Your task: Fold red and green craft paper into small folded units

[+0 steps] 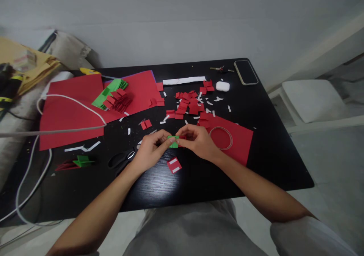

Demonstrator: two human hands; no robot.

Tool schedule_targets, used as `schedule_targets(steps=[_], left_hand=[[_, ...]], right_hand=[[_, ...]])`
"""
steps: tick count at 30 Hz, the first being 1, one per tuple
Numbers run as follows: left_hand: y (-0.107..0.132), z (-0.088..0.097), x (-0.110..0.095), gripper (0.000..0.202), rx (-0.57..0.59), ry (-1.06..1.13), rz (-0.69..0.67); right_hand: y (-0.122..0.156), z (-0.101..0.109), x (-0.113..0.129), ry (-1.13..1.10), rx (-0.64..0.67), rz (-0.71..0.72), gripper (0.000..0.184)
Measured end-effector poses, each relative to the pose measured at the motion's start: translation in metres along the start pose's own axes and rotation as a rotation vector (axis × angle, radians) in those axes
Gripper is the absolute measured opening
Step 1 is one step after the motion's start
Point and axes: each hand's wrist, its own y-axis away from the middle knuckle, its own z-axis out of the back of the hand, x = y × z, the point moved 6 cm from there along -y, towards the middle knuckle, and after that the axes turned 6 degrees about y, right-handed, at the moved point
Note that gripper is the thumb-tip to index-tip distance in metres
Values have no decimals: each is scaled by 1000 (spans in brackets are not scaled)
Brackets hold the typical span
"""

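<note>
My left hand [152,150] and my right hand [199,140] meet over the middle of the black table [270,161]. Both pinch a small folded green paper piece [173,141], which has a bit of red paper at its right end. Just below the hands lies a red paper square with white strips [174,165]. Black scissors [122,159] rest left of my left hand. A red sheet with a thin ring on it [230,138] lies right of my right hand.
Small red paper pieces [189,104] and white scraps are scattered behind the hands. Large red sheets [71,108] with a green and red folded stack [115,95] lie at the left. A phone [246,72], earbud case [222,86], keys and white cables [31,165] also sit here.
</note>
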Motion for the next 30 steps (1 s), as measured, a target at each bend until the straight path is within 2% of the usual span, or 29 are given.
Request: schedule_targets(steps=[6,10,15,20,24,30], left_hand=[[1,1,1,25,-39,-17,-19],[-1,-1,1,33,-24,-30,8],[-2,-1,1,34,-16,-91,30],[-3,6,12,32,-87,-8,81],[-3,9,17,26,-121,65,82],[-4,6,13,20,-86,13,36]], right_hand=[[1,2,1,20,-28,6,16],[0,3,-2,24,-40,3,16],[-3,1,-4,14,26,-13,17],[-6,2,-5,-82,78,-95,21],[-7,5,-10,-165,51,-143,25],[-8,8,-12,-6,17,-78,23]])
